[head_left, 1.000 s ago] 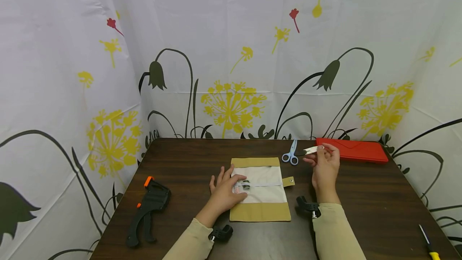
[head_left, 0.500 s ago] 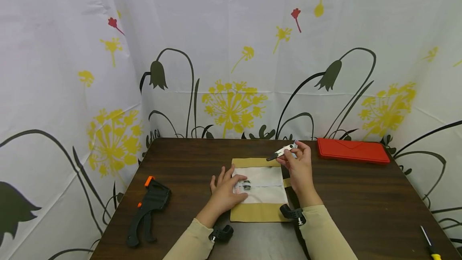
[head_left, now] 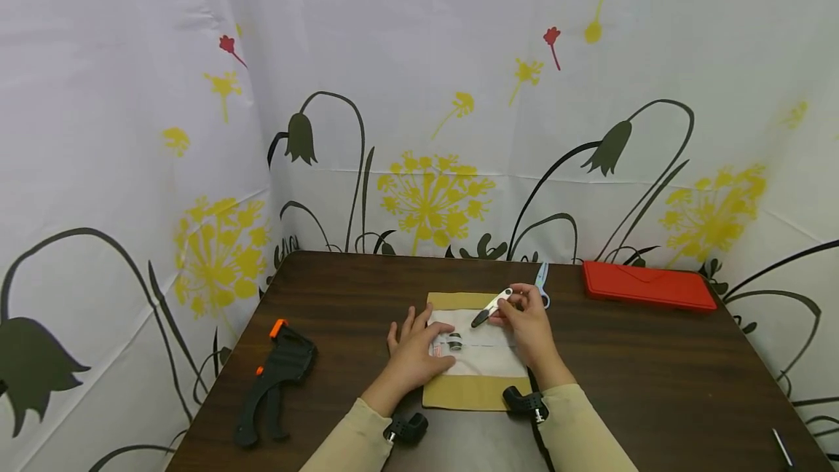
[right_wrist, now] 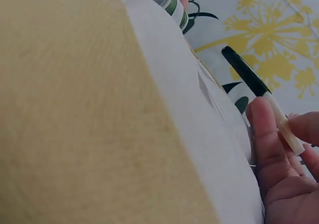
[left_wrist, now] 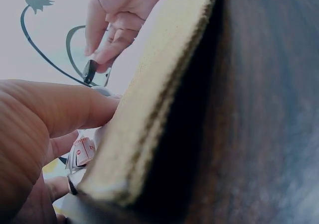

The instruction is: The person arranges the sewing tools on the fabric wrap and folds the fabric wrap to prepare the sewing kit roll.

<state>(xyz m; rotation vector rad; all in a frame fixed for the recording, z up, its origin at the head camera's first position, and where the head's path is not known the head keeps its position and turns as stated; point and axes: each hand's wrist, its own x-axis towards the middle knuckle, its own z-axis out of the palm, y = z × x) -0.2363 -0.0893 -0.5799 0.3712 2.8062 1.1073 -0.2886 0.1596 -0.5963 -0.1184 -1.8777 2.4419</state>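
Observation:
A tan and white fabric pouch (head_left: 468, 392) lies unfolded on the table. My left hand (head_left: 417, 355) rests on its left side with fingers spread, beside a small thread spool (head_left: 455, 341). A rolled red-and-white measuring tape (left_wrist: 83, 150) shows near those fingers in the left wrist view. Over the pouch's upper right part, my right hand (head_left: 529, 326) pinches a slim white tool with a black end (head_left: 491, 308) between thumb and fingers. The black end points down and left. Its exact kind cannot be told. The pouch's snap tab is hidden behind the right hand.
Light-blue scissors (head_left: 542, 281) lie just behind the right hand, partly covered. A red case (head_left: 649, 285) sits at the back right. A black and orange clamp (head_left: 278, 377) lies at left. Part of a metal-shafted tool (head_left: 782, 446) shows at the lower right edge.
My right hand has brought the white and black tool from beside the scissors leftward and down over the pouch. The left hand has stayed on the pouch. The head view has shifted slightly.

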